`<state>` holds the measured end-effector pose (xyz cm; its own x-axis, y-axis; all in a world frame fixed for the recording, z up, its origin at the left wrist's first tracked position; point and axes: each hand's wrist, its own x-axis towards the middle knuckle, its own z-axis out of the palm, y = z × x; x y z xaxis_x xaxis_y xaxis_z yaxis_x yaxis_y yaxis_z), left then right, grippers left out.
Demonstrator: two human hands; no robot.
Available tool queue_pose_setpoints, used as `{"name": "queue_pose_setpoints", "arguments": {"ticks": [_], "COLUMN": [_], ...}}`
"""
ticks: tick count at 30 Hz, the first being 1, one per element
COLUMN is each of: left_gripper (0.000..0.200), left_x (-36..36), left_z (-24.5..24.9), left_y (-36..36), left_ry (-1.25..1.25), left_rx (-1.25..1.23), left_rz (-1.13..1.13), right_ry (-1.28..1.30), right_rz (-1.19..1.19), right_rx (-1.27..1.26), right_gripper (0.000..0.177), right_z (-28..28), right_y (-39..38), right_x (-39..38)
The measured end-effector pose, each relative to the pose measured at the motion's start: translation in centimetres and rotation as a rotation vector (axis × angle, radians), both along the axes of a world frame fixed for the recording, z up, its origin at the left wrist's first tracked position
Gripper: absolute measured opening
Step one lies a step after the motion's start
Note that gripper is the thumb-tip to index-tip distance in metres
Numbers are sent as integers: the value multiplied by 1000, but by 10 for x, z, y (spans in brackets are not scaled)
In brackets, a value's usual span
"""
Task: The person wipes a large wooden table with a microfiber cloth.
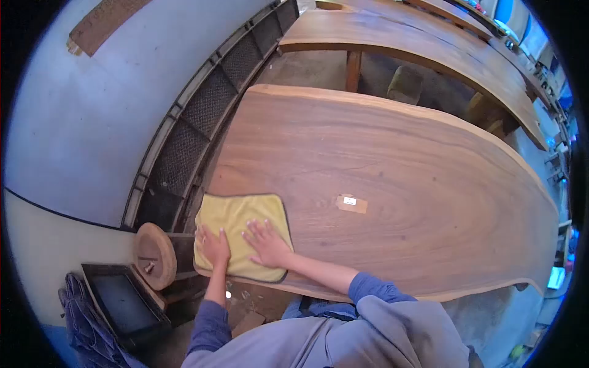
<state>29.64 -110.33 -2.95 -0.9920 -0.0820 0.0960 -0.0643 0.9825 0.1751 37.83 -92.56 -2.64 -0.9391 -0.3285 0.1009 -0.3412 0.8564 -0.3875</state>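
Observation:
A yellow cloth (242, 211) with a dark edging lies spread flat over the left end of a wooden slab table (392, 147). My left hand (213, 246) rests palm down on the cloth's left part, fingers stretched out. On its right part lies my right hand (270, 244), also flat with the fingers spread. Neither hand grips the cloth. To the right of the cloth, a small brown piece with a white label (352, 203) lies on the tabletop.
Beyond this table stands another long wooden table (392, 37). A dark lattice frame (202, 116) runs along the wall at left. Near the lower left are a round wooden piece (154, 256), a black-framed panel (126, 303) and dark fabric (89, 325).

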Motion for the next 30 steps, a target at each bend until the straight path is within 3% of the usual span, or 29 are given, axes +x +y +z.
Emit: {"name": "queue_pose_setpoints", "arguments": {"ticks": [5,13,15,19,23,26,30], "left_gripper": [69,71,71,71,69,71,74], "left_x": [15,88,102,86,69,99,147], "left_z": [37,157,169,134,200,229,199], "left_y": [-23,106,122,69,45,81,140], "left_ry": [-43,-31,-27,-47,-2,-28,-72], "left_rx": [20,-44,-60,-19,19,62,55], "left_rz": [89,-31,-118,-343,-582,-723,-856], "right_ry": [15,5,22,67,2,-37,-76], "right_rz": [68,-77,-154,-315,-436,-478,-520], "right_rx": [0,-46,-34,-18,41,94,144], "right_gripper": [72,71,70,69,71,79,89], "right_z": [40,154,160,126,203,234,218], "right_y": [-23,82,91,29,-14,12,59], "right_x": [10,107,129,135,137,176,237]}}
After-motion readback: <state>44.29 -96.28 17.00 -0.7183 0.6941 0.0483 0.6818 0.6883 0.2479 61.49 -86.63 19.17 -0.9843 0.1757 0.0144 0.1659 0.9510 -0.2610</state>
